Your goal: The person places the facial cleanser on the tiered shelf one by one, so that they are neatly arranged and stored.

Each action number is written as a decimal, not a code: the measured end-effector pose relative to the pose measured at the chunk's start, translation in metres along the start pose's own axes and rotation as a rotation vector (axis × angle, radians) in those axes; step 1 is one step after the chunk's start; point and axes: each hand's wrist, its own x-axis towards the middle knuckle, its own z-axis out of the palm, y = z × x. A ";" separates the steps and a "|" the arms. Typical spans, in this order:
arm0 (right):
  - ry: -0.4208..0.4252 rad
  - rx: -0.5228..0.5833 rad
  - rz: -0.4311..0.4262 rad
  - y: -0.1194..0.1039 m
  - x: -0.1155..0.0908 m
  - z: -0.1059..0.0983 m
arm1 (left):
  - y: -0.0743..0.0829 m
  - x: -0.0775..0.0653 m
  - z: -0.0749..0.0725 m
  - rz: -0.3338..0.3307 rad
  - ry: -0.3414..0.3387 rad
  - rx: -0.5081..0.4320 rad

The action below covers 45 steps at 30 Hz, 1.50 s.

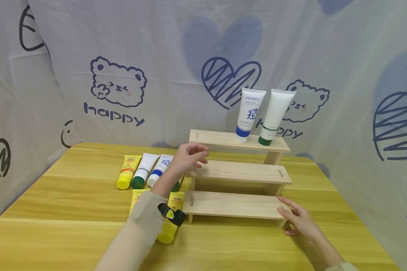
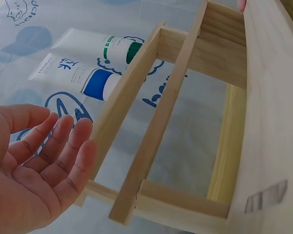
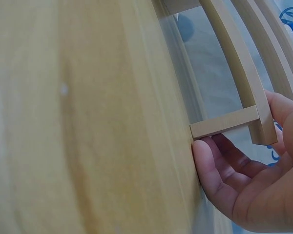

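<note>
A three-step wooden display rack (image 1: 234,203) stands on the table. On its top step are two upright tubes, a white one with a blue band (image 1: 248,116) and a white one with a green cap (image 1: 274,116). My left hand (image 1: 189,156) hovers by the left end of the middle step, fingers loosely bent and nothing in them; the left wrist view shows its palm bare. With my right hand (image 1: 300,222) I grip the right end of the lowest step; in the right wrist view, fingers (image 3: 229,170) curl beside the step's leg.
Left of the rack lie a yellow tube (image 1: 129,171), a white tube with a green cap (image 1: 144,169) and a white tube with blue print (image 1: 160,169). Nearer are more yellow tubes (image 1: 176,200), partly covered by my left arm. A printed curtain (image 1: 166,75) hangs behind the table.
</note>
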 end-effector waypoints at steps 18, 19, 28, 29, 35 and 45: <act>0.007 0.009 0.023 0.001 0.001 0.001 | -0.020 -0.039 -0.044 -0.043 0.034 0.071; 0.007 0.007 0.023 0.001 0.001 0.001 | -0.021 -0.041 -0.047 -0.043 0.034 0.080; 0.009 0.006 0.024 0.001 0.001 0.001 | -0.027 -0.056 -0.068 -0.100 0.054 0.115; 0.007 0.007 0.023 0.001 0.001 0.001 | -0.027 -0.057 -0.070 -0.105 0.060 0.121; 0.002 0.009 0.022 0.000 0.002 0.001 | -0.032 -0.064 -0.082 -0.113 0.078 0.146; 0.000 0.008 0.040 0.000 0.002 -0.001 | -0.033 -0.085 -0.111 -0.081 0.048 0.212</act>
